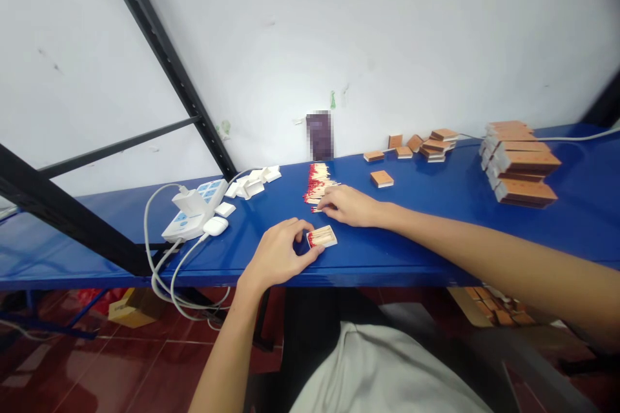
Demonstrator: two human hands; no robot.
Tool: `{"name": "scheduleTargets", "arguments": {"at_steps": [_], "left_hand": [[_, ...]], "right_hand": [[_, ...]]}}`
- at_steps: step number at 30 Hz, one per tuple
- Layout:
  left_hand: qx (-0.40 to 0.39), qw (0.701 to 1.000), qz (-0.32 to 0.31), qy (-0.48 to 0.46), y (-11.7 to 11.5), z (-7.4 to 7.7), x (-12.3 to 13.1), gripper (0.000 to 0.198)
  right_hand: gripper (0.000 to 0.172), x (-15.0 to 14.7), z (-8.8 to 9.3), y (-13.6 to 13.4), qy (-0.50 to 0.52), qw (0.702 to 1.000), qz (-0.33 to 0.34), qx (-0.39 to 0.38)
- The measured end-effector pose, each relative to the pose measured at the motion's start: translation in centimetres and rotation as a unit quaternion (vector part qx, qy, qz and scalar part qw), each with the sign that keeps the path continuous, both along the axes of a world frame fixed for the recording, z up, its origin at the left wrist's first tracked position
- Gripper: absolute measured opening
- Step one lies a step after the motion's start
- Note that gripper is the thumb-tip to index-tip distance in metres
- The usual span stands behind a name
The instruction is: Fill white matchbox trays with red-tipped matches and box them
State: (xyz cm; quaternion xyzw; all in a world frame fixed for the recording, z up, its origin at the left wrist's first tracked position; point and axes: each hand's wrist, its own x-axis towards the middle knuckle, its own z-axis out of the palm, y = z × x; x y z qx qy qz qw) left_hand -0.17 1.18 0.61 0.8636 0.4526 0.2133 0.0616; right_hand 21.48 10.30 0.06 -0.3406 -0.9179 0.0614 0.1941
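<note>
Between the thumb and fingers of my left hand (281, 250) is a white matchbox tray (330, 242), lying on the blue table near its front edge. Red-tipped matches fill part of this tray, side by side. My right hand (346, 205) is at the near end of a pile of loose matches (320, 182), its fingertips pinched on a few matches (316, 210) close to the tabletop. The pile's red heads point left. A closed matchbox (382, 179) with a brown top lies beyond my right wrist.
Empty white trays (252, 185) sit at the left beside a power strip (196, 213) with cables. Several matchboxes (438, 144) stand along the wall, and bundled matchboxes (520, 164) are stacked at the right. A dark pixelated object (320, 135) leans on the wall.
</note>
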Motion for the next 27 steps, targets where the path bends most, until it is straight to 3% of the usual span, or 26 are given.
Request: {"name": "scheduleTargets", "arguments": {"at_steps": [16, 23, 27], "left_hand": [[-0.007, 1.0, 0.0, -0.001, -0.05, -0.05, -0.04, 0.025], [-0.013, 1.0, 0.001, -0.001, 0.01, -0.04, 0.04, 0.025], [-0.012, 1.0, 0.001, -0.002, -0.04, -0.02, 0.03, 0.025]], "right_hand": [[0.016, 0.09, -0.27, 0.19, 0.027, 1.0, -0.001, -0.001], [0.018, 0.06, 0.11, -0.41, 0.013, 0.998, -0.053, 0.002], [0.02, -0.02, 0.03, -0.45, 0.008, 0.999, -0.051, 0.005]]}}
